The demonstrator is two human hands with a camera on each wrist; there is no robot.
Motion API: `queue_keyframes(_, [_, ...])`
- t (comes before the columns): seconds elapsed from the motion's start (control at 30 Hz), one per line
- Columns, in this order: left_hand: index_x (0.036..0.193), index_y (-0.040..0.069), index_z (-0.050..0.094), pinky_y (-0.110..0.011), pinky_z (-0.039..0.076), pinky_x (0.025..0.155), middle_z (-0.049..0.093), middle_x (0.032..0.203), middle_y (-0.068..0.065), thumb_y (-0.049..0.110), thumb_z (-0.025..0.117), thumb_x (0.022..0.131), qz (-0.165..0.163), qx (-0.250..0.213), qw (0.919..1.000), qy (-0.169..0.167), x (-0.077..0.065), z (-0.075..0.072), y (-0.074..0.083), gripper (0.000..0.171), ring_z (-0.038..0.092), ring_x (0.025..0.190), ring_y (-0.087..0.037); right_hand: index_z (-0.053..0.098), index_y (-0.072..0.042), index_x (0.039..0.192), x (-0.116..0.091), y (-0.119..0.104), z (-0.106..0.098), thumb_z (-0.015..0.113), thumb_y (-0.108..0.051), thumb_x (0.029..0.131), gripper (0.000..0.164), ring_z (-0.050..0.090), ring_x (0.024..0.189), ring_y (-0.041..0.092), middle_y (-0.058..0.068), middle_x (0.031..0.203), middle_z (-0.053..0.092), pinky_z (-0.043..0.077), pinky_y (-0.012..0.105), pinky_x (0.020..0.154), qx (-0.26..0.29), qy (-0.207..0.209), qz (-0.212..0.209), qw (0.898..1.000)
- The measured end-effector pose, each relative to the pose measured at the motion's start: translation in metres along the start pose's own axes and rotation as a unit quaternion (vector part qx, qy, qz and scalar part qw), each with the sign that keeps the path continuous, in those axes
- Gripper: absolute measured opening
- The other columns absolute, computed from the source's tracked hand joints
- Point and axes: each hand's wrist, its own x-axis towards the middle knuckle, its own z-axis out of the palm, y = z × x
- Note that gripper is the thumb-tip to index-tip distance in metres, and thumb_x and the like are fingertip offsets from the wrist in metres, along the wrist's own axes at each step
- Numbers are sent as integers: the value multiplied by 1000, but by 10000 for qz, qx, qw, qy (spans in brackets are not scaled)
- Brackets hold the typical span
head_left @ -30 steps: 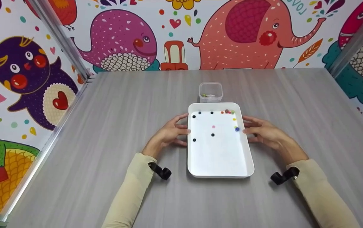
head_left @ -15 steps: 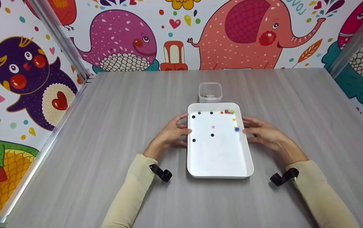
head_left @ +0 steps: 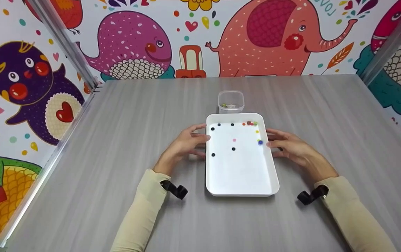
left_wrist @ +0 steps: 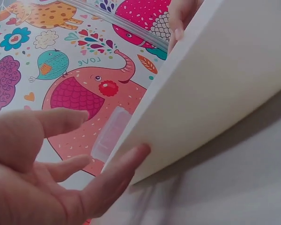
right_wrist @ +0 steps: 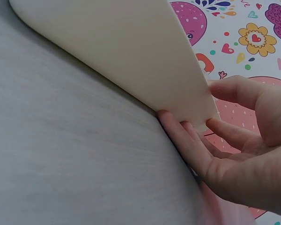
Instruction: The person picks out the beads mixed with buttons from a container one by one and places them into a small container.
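A white rectangular tray [head_left: 242, 175] lies on the table between both hands. Scattered in it are small round beads: several black ones [head_left: 233, 149], a pink bead [head_left: 234, 140], and a blue bead [head_left: 260, 142] beside a yellow one. A cluster of red, brown and green beads [head_left: 249, 123] sits at the far right corner. My left hand [head_left: 185, 141] is at the left wall, its fingers spread; one fingertip [left_wrist: 143, 151] meets the outer wall in the left wrist view. On the right side, my right hand [head_left: 293, 145] rests extended fingers [right_wrist: 180, 133] against the outer wall, thumb near the rim.
Just behind the tray stands a small clear plastic container [head_left: 231, 110] with a few greenish bits inside. Printed cartoon panels [head_left: 134, 45] border the grey wood-grain table [head_left: 116, 140] at the back and sides. Each sleeve carries a black wrist mount [head_left: 174, 189].
My left thumb has shifted a little farther up along the tray's left rim, and the left fingers have spread. The right hand, tray and beads stay about where they were.
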Motion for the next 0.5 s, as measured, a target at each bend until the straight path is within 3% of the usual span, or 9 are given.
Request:
queue_keyframes(0.33, [153,13,39,-40,65,76,54,142,-21,18,67,97,102,-417,9991,61,-4,-14,8,63,59,125,-36,14,-6,161,0,0,-1,62,-7,97,80,58,115,8,22,165,19,58,30,92,9,-15,19,10000])
queue_keyframes(0.5, [152,16,40,-41,65,74,54,144,-20,22,66,98,77,-527,9986,44,-5,-13,9,61,61,123,-36,15,-6,161,0,0,-1,61,-7,97,79,58,114,8,23,165,19,59,30,91,16,5,29,10000])
